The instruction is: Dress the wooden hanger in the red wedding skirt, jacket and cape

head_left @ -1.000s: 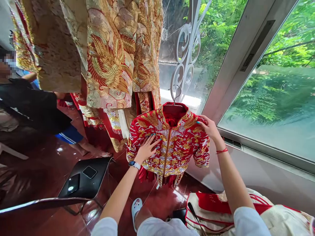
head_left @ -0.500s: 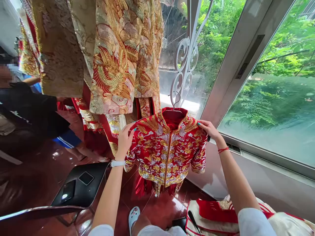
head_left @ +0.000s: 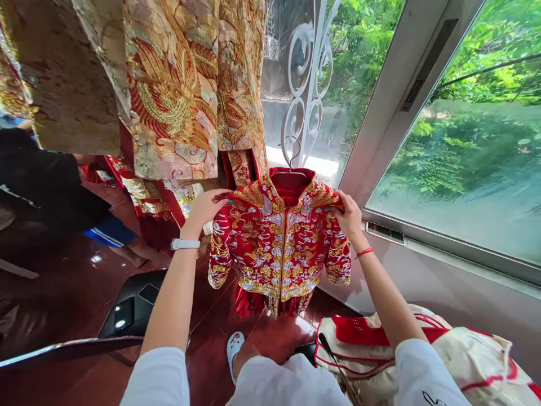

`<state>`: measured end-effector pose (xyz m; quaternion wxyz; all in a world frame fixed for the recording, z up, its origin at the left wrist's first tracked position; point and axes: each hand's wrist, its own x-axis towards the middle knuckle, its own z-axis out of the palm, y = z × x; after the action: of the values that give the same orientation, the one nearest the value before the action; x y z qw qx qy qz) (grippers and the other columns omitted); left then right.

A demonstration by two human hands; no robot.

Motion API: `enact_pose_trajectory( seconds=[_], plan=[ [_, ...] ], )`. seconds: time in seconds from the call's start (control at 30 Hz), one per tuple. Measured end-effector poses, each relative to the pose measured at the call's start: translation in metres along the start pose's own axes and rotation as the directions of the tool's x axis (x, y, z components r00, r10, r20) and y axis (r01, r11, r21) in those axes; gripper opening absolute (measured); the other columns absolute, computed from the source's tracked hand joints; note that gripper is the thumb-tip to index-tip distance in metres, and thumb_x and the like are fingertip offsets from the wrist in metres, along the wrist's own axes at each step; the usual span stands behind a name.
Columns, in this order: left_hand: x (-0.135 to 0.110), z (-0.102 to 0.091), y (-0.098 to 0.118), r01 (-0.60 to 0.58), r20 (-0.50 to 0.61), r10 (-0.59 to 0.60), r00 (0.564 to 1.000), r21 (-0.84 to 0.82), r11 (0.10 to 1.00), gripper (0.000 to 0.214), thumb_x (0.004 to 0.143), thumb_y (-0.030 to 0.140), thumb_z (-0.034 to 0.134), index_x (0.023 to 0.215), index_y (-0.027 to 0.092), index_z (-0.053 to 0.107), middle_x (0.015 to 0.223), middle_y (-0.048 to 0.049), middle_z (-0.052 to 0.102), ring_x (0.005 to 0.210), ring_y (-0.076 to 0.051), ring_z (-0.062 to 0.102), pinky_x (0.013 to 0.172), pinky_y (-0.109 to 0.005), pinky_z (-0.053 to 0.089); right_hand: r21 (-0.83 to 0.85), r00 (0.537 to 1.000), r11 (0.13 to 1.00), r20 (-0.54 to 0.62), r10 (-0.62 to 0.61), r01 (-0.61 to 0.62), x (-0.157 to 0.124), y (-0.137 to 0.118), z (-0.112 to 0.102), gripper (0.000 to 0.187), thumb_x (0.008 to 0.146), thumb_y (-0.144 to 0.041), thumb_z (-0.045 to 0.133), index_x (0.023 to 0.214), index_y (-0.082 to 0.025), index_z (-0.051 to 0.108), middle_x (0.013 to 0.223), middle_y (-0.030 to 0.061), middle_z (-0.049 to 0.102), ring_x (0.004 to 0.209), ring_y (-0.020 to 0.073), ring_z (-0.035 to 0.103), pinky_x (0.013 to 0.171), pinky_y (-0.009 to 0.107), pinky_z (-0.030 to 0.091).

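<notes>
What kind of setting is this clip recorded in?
Probably a bridal wear shop or garment workroom. Gold-embroidered robes hang overhead, both hands hold a small red embroidered jacket on a hanger hooked to a white scrolled window grille, and more red-and-cream garments lie piled below.

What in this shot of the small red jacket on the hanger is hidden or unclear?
Head view only:
- Left hand fingertips: tucked behind the red gold-embroidered jacket shoulder.
- Hanger hook: what it hangs on is unclear.
- Dark phones on the black chair seat: partly behind the left forearm.
- Other person: cut off by the left edge.
</notes>
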<state>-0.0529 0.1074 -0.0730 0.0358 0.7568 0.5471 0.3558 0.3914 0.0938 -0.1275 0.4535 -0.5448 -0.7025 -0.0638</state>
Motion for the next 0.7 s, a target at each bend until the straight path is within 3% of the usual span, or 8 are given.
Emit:
enact_pose_trajectory(
  seconds=[0.1,0.2,0.3,0.4,0.5,0.57,0.63,0.7],
  plan=[
    [-0.013,0.009,0.023,-0.072,-0.054,0.078,0.995,0.109,0.991,0.065,0.089,0.043,0.065,0.146,0.018,0.05,0.142,-0.017,0.057,0.131,-0.036,0.054,0.112,-0.06,0.039,-0.073,0.996,0.996,0.082,-0.044,0.05,0.001,-0.012,-0.001,0.074,0.089,-0.04,0.06,0.156,-0.03,0.031,0.137,0.0141,0.053,0.124,0.0376,0.051,0.104,0.067,0.039],
    [-0.022,0.034,0.045,-0.142,-0.111,0.168,0.98,0.207,0.968,0.095,0.079,0.049,0.077,0.156,0.018,0.032,0.158,-0.0198,0.036,0.147,-0.044,0.03,0.12,-0.069,0.018,-0.153,0.99,0.983,0.119,-0.079,0.097,-0.002,-0.023,0.011,0.1,0.079,-0.048,0.073,0.16,-0.029,0.017,0.158,0.0172,0.027,0.142,0.0491,0.025,0.107,0.082,0.018],
    [-0.021,0.058,0.054,-0.106,-0.146,0.142,0.979,0.231,0.967,0.093,0.079,0.046,0.078,0.155,0.017,0.033,0.154,-0.0213,0.037,0.147,-0.045,0.028,0.121,-0.069,0.013,-0.184,0.995,0.98,0.082,-0.066,0.08,-0.005,-0.027,0.028,0.1,0.077,-0.041,0.075,0.16,-0.029,0.02,0.16,0.0166,0.021,0.143,0.0486,0.021,0.11,0.08,0.015],
    [-0.023,0.066,0.053,-0.084,-0.169,0.124,0.978,0.229,0.97,0.089,0.08,0.041,0.077,0.154,0.018,0.034,0.155,-0.0211,0.037,0.148,-0.044,0.026,0.122,-0.068,0.01,-0.176,0.997,0.982,0.049,-0.064,0.072,-0.007,-0.018,0.032,0.094,0.077,-0.038,0.076,0.157,-0.028,0.027,0.16,0.0154,0.024,0.143,0.0452,0.025,0.114,0.075,0.019],
    [-0.041,0.06,0.039,-0.067,-0.205,0.11,0.973,0.207,0.976,0.092,0.075,0.039,0.082,0.153,0.02,0.036,0.161,-0.0197,0.03,0.152,-0.043,0.019,0.123,-0.067,0.007,-0.031,0.99,0.994,0.098,-0.099,0.102,-0.011,0.004,0.015,0.097,0.075,-0.042,0.078,0.156,-0.025,0.029,0.16,0.0151,0.029,0.143,0.0405,0.031,0.116,0.066,0.028],
    [-0.058,0.053,0.02,0.026,-0.264,0.017,0.964,0.156,0.987,0.101,0.068,0.04,0.087,0.152,0.018,0.035,0.163,-0.0213,0.026,0.153,-0.044,0.014,0.122,-0.066,0.011,0.137,0.986,0.989,0.152,-0.075,0.054,-0.015,0.023,0.001,0.097,0.076,-0.045,0.077,0.157,-0.023,0.029,0.158,0.0153,0.037,0.136,0.0349,0.044,0.111,0.056,0.04],
    [-0.069,0.049,-0.005,0.147,-0.259,-0.133,0.957,0.035,0.988,0.104,0.063,0.043,0.088,0.149,0.014,0.037,0.158,-0.0237,0.037,0.15,-0.044,0.025,0.121,-0.065,0.021,0.259,0.981,0.965,0.194,-0.002,-0.049,-0.017,0.038,-0.008,0.089,0.077,-0.044,0.074,0.153,-0.022,0.035,0.149,0.0151,0.049,0.12,0.0292,0.057,0.1,0.046,0.051],
    [-0.07,0.048,-0.027,0.244,-0.149,-0.26,0.954,-0.113,0.963,0.086,0.067,0.047,0.083,0.138,0.011,0.05,0.137,-0.0212,0.06,0.135,-0.04,0.05,0.115,-0.059,0.037,0.276,0.983,0.952,0.164,0.086,-0.13,-0.015,0.047,-0.008,0.074,0.076,-0.038,0.072,0.144,-0.022,0.047,0.133,0.0126,0.062,0.103,0.0253,0.064,0.091,0.042,0.054]
  ],
)
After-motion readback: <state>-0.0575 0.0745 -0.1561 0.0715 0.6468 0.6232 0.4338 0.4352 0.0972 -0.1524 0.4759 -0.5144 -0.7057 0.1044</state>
